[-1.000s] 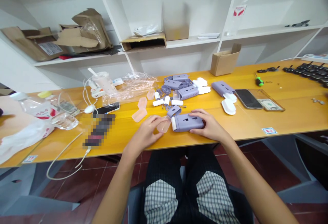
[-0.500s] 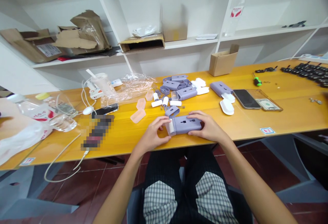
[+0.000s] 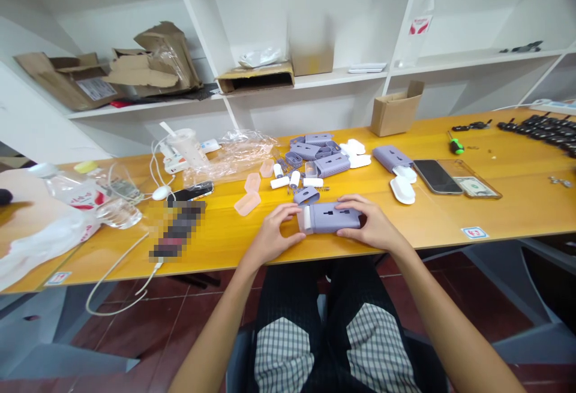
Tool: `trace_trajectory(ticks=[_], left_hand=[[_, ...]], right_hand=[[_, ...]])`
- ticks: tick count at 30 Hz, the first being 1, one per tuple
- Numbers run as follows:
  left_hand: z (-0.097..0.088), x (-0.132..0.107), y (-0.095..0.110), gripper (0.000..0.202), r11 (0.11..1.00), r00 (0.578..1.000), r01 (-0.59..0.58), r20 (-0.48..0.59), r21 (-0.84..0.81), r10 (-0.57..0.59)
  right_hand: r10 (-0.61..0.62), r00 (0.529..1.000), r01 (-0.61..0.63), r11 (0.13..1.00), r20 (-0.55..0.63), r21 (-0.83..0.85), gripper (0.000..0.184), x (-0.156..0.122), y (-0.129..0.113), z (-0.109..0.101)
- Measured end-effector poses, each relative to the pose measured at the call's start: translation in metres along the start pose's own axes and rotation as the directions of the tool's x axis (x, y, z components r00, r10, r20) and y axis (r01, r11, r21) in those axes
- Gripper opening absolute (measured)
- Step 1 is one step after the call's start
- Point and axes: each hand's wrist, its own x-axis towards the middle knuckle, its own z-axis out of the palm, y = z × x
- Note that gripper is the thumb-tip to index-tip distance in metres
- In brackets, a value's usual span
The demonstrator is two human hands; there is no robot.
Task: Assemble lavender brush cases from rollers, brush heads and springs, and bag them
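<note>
A purple-grey plastic case (image 3: pixel 336 218) with two dark slots on top lies lengthwise at the table's front edge. My right hand (image 3: pixel 373 223) is closed around its right end, thumb on the near side and fingers over the far side. At the left end sit a white strip (image 3: pixel 308 219) and a clear cap (image 3: pixel 301 220). My left hand (image 3: pixel 275 236) grips that cap between thumb and fingers. Just behind the case rests a loose purple ring-shaped piece (image 3: pixel 307 195). White rollers (image 3: pixel 313 182) and small springs lie beyond it.
Several purple cases (image 3: pixel 332 165) and white lids (image 3: pixel 356 148) are piled behind. Peach trays (image 3: pixel 248 203) lie to the left. A phone (image 3: pixel 437 177), a white oval piece (image 3: pixel 402 191) and a green screwdriver (image 3: pixel 456 146) are to the right. Water bottles (image 3: pixel 81 192) stand far left.
The camera view has shifted slightly, moving everything a little right in the picture. Both hands stay on the case, and the white strip at its left end appears straighter.
</note>
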Motion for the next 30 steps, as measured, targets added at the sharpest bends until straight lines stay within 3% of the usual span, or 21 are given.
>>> trace_trajectory(ticks=[17,23,30], left_hand=[[-0.0035,-0.0001,0.0043,0.044,0.999,0.999,-0.025,0.046,0.020,0.024],[-0.0055,0.0003,0.0062,0.051,0.999,0.997,-0.031,0.070,0.025,0.029],[-0.0061,-0.0001,0.0028,0.047,0.989,0.995,0.027,0.101,-0.142,-0.013]], right_hand=[[0.021,0.998,-0.022,1.000,0.054,0.014,0.048,0.0006,-0.0030,-0.0005],[0.016,0.992,-0.018,1.000,0.123,0.015,0.053,-0.0007,-0.0045,-0.0042],[0.008,0.981,-0.019,0.998,0.193,0.057,0.055,-0.0005,-0.0073,-0.0077]])
